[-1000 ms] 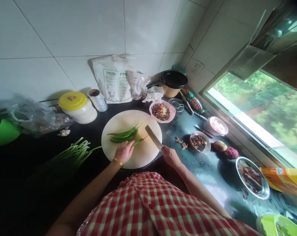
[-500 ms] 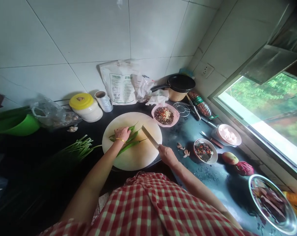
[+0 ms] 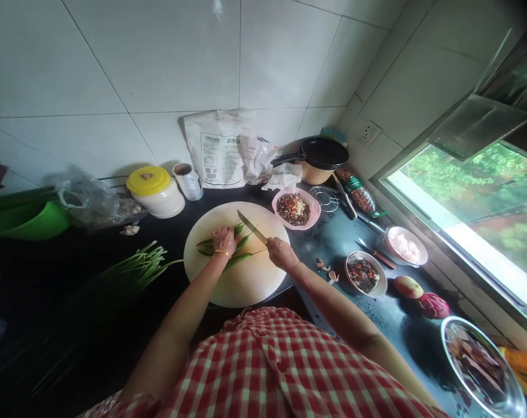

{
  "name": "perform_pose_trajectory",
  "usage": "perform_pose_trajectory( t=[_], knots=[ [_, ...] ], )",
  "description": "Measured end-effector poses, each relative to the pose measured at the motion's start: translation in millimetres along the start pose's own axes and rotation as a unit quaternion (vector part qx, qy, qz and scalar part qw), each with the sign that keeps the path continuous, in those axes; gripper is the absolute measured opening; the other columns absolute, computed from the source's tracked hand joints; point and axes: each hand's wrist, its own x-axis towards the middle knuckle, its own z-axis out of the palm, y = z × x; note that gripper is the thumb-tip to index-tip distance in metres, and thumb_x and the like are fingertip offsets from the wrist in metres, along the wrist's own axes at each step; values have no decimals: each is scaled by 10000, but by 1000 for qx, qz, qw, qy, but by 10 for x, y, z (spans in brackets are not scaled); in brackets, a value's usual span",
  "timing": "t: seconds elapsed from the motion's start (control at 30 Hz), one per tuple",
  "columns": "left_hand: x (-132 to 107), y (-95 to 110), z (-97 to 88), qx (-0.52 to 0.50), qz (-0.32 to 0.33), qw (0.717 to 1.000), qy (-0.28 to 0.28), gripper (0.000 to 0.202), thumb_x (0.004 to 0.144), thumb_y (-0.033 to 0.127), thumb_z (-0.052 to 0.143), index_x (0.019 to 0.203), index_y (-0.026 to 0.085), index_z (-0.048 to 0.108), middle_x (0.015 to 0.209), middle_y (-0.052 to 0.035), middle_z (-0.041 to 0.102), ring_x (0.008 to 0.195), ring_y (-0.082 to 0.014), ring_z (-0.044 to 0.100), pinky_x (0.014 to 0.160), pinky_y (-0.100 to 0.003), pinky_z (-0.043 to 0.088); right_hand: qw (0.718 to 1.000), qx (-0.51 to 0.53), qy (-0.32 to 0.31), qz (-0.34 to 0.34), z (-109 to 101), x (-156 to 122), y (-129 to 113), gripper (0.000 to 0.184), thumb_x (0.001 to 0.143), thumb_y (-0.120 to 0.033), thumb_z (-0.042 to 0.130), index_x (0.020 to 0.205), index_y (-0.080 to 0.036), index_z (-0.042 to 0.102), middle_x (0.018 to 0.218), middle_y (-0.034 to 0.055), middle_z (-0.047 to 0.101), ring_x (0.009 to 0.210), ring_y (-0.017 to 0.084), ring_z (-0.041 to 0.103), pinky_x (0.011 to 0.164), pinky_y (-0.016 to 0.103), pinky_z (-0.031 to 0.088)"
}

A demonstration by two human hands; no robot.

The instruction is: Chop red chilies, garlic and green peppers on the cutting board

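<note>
On the round white cutting board lie several long green peppers. My left hand, with a yellow bangle at the wrist, presses down on them with its fingers curled around some; part of the peppers is hidden under it. In my right hand is the handle of a kitchen knife. Its blade points away and to the left, over the pepper tips right beside my left fingers. Whether the edge touches a pepper I cannot tell.
Left of the board lie green scallions and a garlic bulb. Behind stand a yellow-lidded jar and a plastic roll. To the right are a pink bowl, a bowl of seasonings, a small knife and a metal basin.
My right hand has brought the knife left, close to my left hand. My left hand has shifted slightly on the peppers, and the view has moved a little.
</note>
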Motion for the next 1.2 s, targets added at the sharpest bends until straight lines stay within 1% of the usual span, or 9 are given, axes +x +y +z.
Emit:
perform_pose_trajectory(
  t=[0.17, 0.33, 0.47, 0.6, 0.7, 0.77, 0.87, 1.0, 1.2],
  knots=[
    [17, -48, 67, -28, 38, 999, -4, 264, 814, 245, 455, 1043, 153, 548, 979, -109, 583, 960, -247, 499, 787, -341, 372, 999, -21, -17, -20, -42, 154, -88, 272, 918, -206, 252, 979, -140, 509, 942, 108, 591, 839, 175, 559, 711, 263, 391],
    [43, -72, 90, -46, 29, 999, 4, 231, 807, 249, 475, 1003, 158, 555, 954, -98, 585, 950, -235, 497, 801, -336, 367, 999, -27, -26, -22, -116, 276, -191, 247, 907, -197, 285, 974, -137, 515, 917, 103, 624, 836, 182, 574, 691, 257, 373],
    [2, -75, 49, -49, 26, 998, 20, 263, 811, 294, 472, 1029, 165, 543, 969, -105, 573, 949, -255, 481, 793, -372, 356, 1000, -17, 0, -16, -214, 340, -222, 261, 912, -196, 267, 967, -128, 513, 878, 99, 638, 797, 175, 580, 652, 255, 345],
    [-140, -65, -18, -51, 38, 997, 50, 397, 803, 433, 472, 1141, 226, 493, 1039, -105, 542, 980, -275, 453, 805, -409, 333, 1000, -7, -11, -15, -201, 189, -98, 237, 906, -201, 286, 934, -139, 513, 828, 80, 640, 737, 157, 576, 605, 245, 315],
    [-210, -38, -22, -54, 66, 996, 39, 402, 759, 477, 526, 1087, 245, 528, 1153, -107, 489, 1071, -286, 402, 865, -428, 296, 1000, -1, -26, -8, -118, 9, 36, 214, 903, -199, 298, 920, -148, 505, 817, 65, 639, 712, 141, 570, 589, 237, 300],
    [-196, -23, 2, -54, 71, 995, 35, 329, 758, 440, 543, 1022, 245, 560, 1175, -99, 473, 1105, -283, 381, 886, -428, 278, 999, 1, -33, -4, -66, -64, 94, 208, 905, -195, 299, 917, -150, 502, 824, 64, 637, 718, 133, 567, 597, 232, 299],
    [-105, -17, 68, -56, 62, 996, 29, 238, 779, 385, 528, 958, 242, 590, 1099, -93, 508, 1036, -269, 434, 859, -421, 294, 999, 7, -35, 5, -26, -66, 111, 218, 913, -204, 287, 924, -153, 499, 838, 64, 634, 732, 128, 565, 610, 228, 303],
    [-2, -42, 183, -56, 61, 996, 36, 232, 823, 355, 464, 979, 236, 589, 1004, -90, 549, 941, -247, 492, 810, -392, 333, 999, 19, -33, 9, -30, 40, 46, 241, 920, -210, 267, 954, -154, 498, 855, 69, 633, 759, 136, 569, 627, 229, 320],
    [-1, -102, 268, -90, 84, 990, 69, 287, 851, 342, 428, 1058, 182, 545, 1041, -104, 574, 984, -226, 504, 845, -348, 367, 999, -9, -47, -15, -58, 229, -117, 224, 899, -183, 291, 988, -138, 492, 907, 97, 630, 816, 166, 581, 674, 244, 368]
  ],
)
